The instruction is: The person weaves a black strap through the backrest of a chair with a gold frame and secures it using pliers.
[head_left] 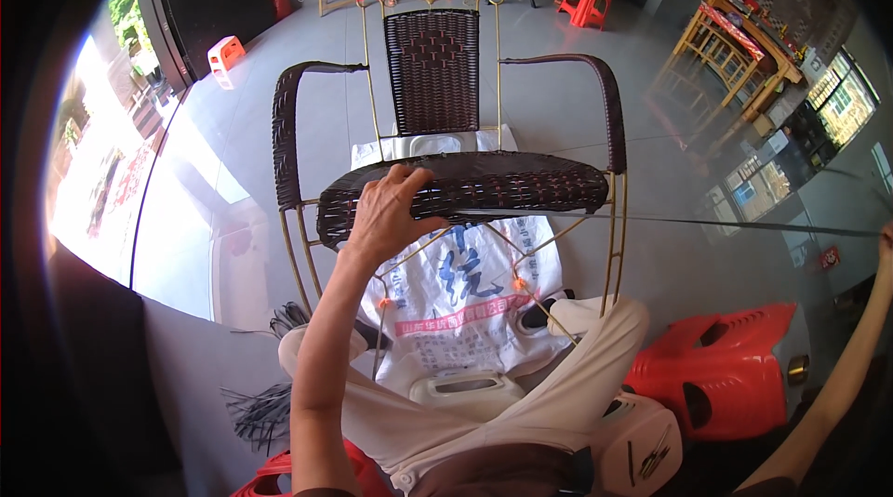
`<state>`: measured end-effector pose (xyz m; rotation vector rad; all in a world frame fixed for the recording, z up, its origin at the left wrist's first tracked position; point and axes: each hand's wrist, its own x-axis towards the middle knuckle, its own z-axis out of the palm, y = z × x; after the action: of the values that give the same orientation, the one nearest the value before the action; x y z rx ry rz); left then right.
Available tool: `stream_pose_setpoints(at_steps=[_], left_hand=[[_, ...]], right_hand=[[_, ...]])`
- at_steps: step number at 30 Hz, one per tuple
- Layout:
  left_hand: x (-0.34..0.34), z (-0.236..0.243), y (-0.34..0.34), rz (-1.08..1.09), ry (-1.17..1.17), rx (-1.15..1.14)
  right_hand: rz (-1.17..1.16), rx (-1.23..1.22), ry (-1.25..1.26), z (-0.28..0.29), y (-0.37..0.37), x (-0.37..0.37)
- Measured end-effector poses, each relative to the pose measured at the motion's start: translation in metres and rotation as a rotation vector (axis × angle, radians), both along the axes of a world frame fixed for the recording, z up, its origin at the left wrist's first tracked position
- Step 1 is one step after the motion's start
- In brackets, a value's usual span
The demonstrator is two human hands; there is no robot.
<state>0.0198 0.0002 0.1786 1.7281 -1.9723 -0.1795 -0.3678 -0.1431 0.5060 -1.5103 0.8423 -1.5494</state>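
A brown woven armchair (433,79) with thin gold-coloured metal legs stands before me. My left hand (386,213) rests against the front edge of its woven seat (521,183), thumb and fingers apart. From beside that thumb, a long dark weaving strip (707,221) runs taut to the right. At the far right rim my right hand (886,241) pinches the strip's other end; only part of this hand shows. Small orange ties (519,284) sit on the thin metal rods below the seat.
A printed white sack (465,283) lies under the chair, between my crossed legs. Bundles of dark strips (263,415) lie at left. Red plastic stools (721,371) and a pale stool (642,441) bearing small tools are at right. Farther off stand a red stool (586,2) and wooden table (758,55).
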Motion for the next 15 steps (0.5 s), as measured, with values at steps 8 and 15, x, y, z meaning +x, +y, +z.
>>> stream_pose_setpoints(at_steps=[8,15], left_hand=[[0.032,-0.015,0.004,0.058,-0.229,0.044],[0.025,-0.016,0.011,0.083,-0.167,-0.031]], right_hand=[[-0.292,0.038,0.098,-0.038,0.002,-0.148],[-1.012,0.067,0.265,-0.029,0.170,-0.500]])
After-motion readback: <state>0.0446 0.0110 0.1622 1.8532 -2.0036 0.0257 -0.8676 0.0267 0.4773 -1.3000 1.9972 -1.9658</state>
